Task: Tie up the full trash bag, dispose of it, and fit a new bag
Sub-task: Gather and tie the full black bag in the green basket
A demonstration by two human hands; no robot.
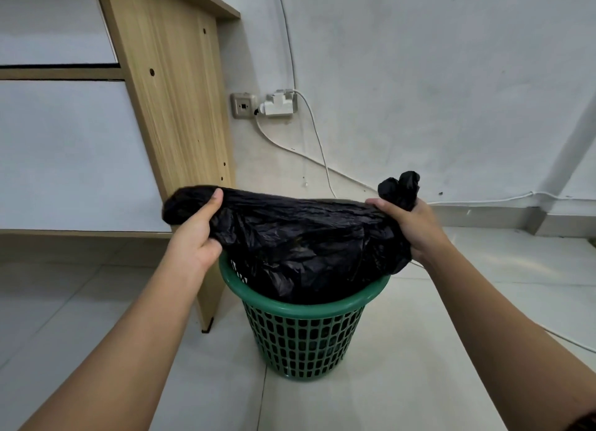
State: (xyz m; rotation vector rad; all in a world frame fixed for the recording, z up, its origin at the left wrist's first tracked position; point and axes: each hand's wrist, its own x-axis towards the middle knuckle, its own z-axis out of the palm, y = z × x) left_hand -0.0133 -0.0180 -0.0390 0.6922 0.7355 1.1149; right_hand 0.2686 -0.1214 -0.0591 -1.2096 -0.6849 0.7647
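A crumpled black plastic trash bag (300,237) sits at the centre of the frame, its lower part inside a green perforated plastic wastebasket (303,337) and its top pulled up above the rim. The left hand (200,234) grasps a bunched edge at centre left; the right hand (409,224) clenches another gathered edge at centre right, a tuft sticking up past the fingers. The basket stands on pale floor tiles (371,398) beside a light wooden desk panel (174,108) at upper left. A white wall socket with plug and cable (274,105) sits above on the wall.
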